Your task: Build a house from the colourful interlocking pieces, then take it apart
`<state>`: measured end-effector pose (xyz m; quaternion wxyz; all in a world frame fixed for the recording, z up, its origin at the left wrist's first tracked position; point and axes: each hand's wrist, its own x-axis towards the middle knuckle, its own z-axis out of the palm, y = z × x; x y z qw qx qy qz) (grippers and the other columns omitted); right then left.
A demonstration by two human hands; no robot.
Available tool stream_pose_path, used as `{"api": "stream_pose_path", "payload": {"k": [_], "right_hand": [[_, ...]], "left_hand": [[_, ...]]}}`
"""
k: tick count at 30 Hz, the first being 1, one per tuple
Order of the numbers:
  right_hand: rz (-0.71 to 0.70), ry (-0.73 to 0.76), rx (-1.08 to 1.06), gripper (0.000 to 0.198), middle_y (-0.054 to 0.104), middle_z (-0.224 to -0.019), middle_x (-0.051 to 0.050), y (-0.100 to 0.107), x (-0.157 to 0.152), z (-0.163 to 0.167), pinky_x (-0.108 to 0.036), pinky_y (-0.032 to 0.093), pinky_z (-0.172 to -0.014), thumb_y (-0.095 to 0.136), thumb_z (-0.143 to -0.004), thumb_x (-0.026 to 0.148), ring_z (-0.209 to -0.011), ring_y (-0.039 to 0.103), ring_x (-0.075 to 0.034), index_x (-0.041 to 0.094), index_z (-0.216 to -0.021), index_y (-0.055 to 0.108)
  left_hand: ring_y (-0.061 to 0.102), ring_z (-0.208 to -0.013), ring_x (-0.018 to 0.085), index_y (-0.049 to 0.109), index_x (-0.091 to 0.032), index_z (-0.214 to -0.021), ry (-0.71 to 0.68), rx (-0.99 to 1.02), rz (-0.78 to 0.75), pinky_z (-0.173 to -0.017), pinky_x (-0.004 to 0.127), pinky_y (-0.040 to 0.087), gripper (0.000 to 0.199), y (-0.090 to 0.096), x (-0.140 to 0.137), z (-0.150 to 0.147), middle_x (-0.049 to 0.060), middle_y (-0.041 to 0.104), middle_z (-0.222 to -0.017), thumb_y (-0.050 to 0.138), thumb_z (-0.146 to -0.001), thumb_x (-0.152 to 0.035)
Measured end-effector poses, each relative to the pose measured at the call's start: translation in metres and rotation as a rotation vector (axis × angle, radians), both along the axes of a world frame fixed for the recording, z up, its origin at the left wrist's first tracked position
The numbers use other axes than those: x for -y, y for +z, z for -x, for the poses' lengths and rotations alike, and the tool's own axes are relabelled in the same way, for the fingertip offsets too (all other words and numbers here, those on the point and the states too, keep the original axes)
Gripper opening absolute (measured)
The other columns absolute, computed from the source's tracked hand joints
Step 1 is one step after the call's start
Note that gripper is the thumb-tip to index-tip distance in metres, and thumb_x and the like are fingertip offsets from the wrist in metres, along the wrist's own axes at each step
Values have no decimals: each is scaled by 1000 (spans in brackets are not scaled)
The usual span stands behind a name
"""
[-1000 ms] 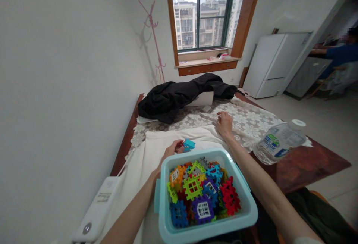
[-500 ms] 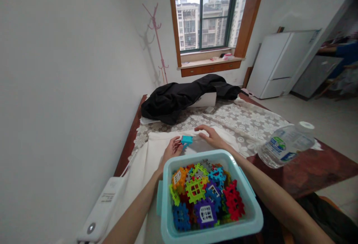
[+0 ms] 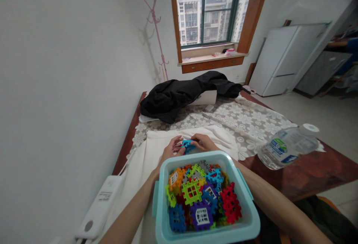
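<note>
Just beyond the far rim of a light blue plastic bin (image 3: 161, 206), both my hands meet at a small assembly of blue interlocking building blocks (image 3: 187, 146) with a bit of red on it. My left hand (image 3: 173, 147) grips it from the left, fingers curled round its edge. From the right, my right hand (image 3: 203, 142) closes its fingertips on the same blocks. The bin's rim hides the lower part of both hands. Inside the bin lie many loose blocks in several colours, among them a lime green block (image 3: 192, 192) and a purple window block (image 3: 201, 216).
A large clear bottle (image 3: 286, 147) stands on the table to the right. Black cloth (image 3: 179, 94) lies over a white box (image 3: 207, 97) at the far end. White cloth (image 3: 140, 169) spreads under my hands. At lower left is a white device (image 3: 99, 206) by the wall.
My right hand has moved left and down from open air onto the blue blocks. The blocks have turned in my left hand. The view has shifted slightly.
</note>
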<state>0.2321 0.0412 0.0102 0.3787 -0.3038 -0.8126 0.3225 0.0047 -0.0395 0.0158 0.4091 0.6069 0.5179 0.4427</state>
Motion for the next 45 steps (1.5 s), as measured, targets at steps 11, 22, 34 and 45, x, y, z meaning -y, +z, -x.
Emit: {"api": "stream_pose_path", "payload": {"k": [11, 22, 34, 45], "right_hand": [[13, 21, 65, 27, 66, -68, 1, -1, 3, -2, -29, 41, -56, 59, -99, 46, -59, 55, -17, 25, -86, 70], [213, 12, -41, 23, 59, -65, 4, -5, 0, -5, -28, 39, -54, 60, -96, 47, -57, 51, -16, 24, -92, 61], [122, 101, 60, 34, 63, -79, 1, -5, 0, -10, -30, 44, -58, 59, -99, 41, -62, 56, -17, 27, -130, 57], [145, 103, 3, 38, 67, -89, -1, -6, 1, -9, -30, 47, -63, 56, -102, 45, -70, 59, -18, 26, -135, 52]], "left_hand": [[73, -82, 20, 60, -20, -102, 165, 36, 19, -74, 32, 59, 40, -3, -4, -1, 6, 73, -95, 72, -86, -54], [72, -77, 16, 60, -22, -112, 146, 144, 13, -64, 28, 59, 33, 2, -1, -4, 6, 70, -109, 70, -87, -40], [73, -83, 20, 66, -19, -115, 128, 4, 5, -68, 30, 62, 30, 19, 6, -9, 9, 74, -109, 66, -92, -39], [71, -105, 24, 60, -23, -132, 123, -17, -26, -74, 33, 63, 36, 0, 2, -3, 12, 68, -130, 57, -99, -37]]}}
